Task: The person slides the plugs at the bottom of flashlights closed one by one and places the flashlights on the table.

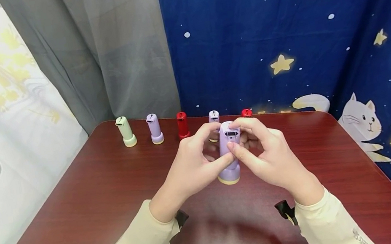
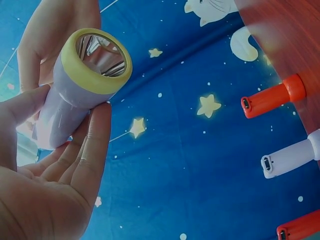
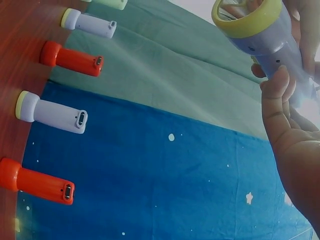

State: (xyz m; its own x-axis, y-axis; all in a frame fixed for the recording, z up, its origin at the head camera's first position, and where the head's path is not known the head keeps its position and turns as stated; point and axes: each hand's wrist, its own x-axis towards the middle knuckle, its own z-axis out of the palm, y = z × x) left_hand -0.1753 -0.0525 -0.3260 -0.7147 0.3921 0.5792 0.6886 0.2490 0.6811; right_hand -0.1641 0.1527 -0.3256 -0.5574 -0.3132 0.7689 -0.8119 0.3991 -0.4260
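A light purple flashlight (image 1: 230, 172) with a yellow rim is held upright above the table, lens end down. My left hand (image 1: 195, 160) grips it from the left side, thumb against the body and fingers near the top. From the right, my right hand (image 1: 271, 154) grips the same flashlight, its thumb on the front face below a dark slot. In the left wrist view the reflector inside the yellow rim (image 2: 71, 70) shows. The right wrist view has the flashlight body (image 3: 267, 42) at the upper right, partly covered by fingers.
Along the back edge of the dark red wooden table (image 1: 116, 203) stands a row of flashlights: light green (image 1: 126, 132), purple (image 1: 155, 129), red (image 1: 182, 126), another purple (image 1: 214, 116) and another red (image 1: 246, 112). My hands partly hide the last two. Grey and blue star-patterned curtains (image 1: 245, 46) hang behind.
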